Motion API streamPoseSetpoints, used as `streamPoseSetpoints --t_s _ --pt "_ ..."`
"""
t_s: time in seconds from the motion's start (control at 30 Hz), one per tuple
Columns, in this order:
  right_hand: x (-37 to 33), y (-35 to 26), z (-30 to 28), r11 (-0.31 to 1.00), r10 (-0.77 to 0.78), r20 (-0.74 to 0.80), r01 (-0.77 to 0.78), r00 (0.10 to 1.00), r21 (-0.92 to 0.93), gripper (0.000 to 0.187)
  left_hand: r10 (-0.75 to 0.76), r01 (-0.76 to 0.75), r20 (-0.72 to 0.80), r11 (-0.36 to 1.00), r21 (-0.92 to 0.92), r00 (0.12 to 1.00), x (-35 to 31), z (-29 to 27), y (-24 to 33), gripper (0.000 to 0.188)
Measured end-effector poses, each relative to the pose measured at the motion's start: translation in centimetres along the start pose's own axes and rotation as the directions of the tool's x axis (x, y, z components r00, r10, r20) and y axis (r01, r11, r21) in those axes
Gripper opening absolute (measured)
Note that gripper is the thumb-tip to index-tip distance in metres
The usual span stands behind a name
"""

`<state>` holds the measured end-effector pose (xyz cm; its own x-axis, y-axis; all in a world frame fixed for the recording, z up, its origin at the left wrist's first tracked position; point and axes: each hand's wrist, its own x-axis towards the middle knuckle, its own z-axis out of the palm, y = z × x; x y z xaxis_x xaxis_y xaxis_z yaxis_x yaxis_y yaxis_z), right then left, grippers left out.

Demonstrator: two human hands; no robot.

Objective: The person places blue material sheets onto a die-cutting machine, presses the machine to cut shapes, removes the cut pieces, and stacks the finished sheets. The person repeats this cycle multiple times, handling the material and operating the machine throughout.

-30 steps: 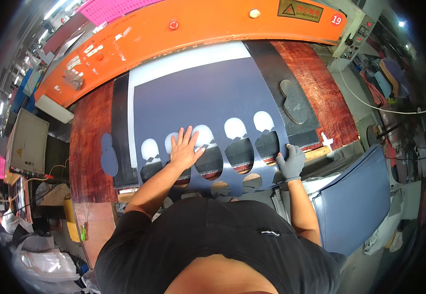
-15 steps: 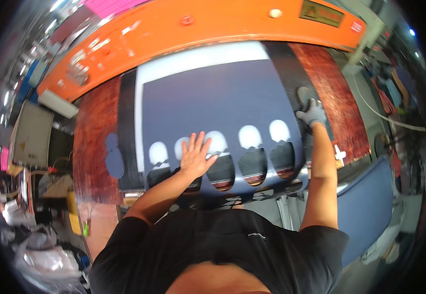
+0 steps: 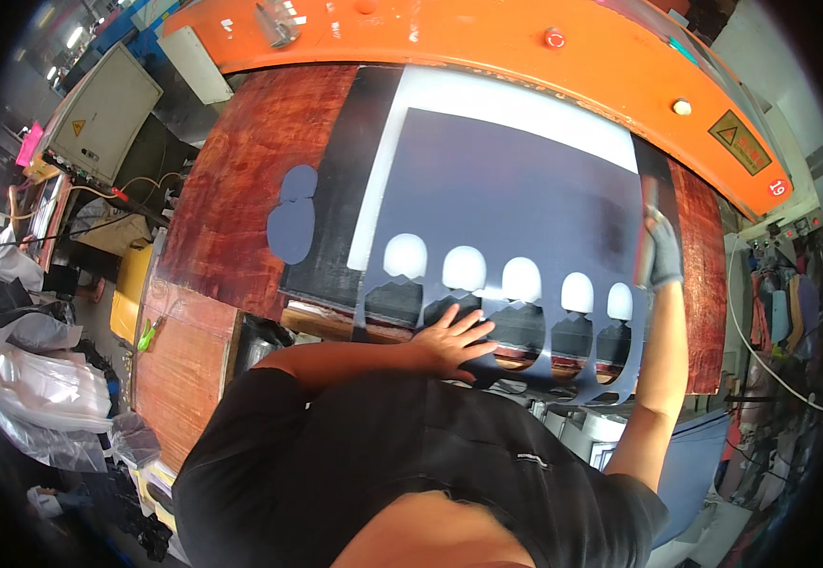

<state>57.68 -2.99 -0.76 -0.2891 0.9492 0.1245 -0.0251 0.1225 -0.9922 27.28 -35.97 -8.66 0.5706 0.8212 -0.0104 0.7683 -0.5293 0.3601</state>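
Two hands are at work on a dark blue sheet point(image 3: 516, 189); the left hand point(image 3: 454, 343), bare, lies with its fingers spread, grasping nothing, across the near part of the second of five holes point(image 3: 522, 280) from the left; the right hand point(image 3: 665, 256), gloved in grey, appears to grip a die point(image 3: 645, 248), blurred and seemingly stood on edge; the die is just left of the gloved palm, its long axis running away from the body along the sheet's right edge; the right hand is the nearer to it, the left well apart.

White backing point(image 3: 516, 97) borders the sheet at the far and left sides, over a black pad point(image 3: 350, 142); farther left, a blue cutout point(image 3: 291, 230) lies where the pad meets a red-brown board point(image 3: 250, 151); an orange beam point(image 3: 468, 38) spans the far side; plastic bags point(image 3: 42, 379) heap at lower left.
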Motion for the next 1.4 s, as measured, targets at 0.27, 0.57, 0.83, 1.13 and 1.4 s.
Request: streamPoseSetpoints --t_s 0.27,0.57,0.83,1.13,1.4 --pt "0.4 -3.2 31.4 0.969 0.222 0.182 -0.196 0.958 -0.151 0.045 0.072 -0.074 -0.191 0.997 -0.005 0.979 0.3 2.2 -0.6 0.077" --pt "-2.0 -0.6 38.7 0.556 0.179 0.246 0.108 0.953 -0.824 0.089 0.105 -0.251 -0.325 0.857 -0.45 0.94 0.7 1.3 -2.0 0.044" --pt "-5.3 4.0 31.6 0.4 -0.283 0.603 0.663 0.746 -0.633 0.079 -0.267 0.066 -0.717 0.953 -0.296 0.644 -4.0 -5.5 -9.3 0.03" --pt "-5.8 7.4 30.6 0.415 -0.42 0.59 0.724 0.69 -0.551 0.08 -0.577 0.546 -0.489 0.808 -0.222 0.654 -6.7 -0.9 -13.9 0.055" --pt "-5.3 6.6 31.0 0.397 -0.391 0.553 0.677 0.735 -0.62 0.077 -0.613 0.65 -0.558 0.742 -0.164 0.559 -6.0 -2.7 -11.6 0.041"
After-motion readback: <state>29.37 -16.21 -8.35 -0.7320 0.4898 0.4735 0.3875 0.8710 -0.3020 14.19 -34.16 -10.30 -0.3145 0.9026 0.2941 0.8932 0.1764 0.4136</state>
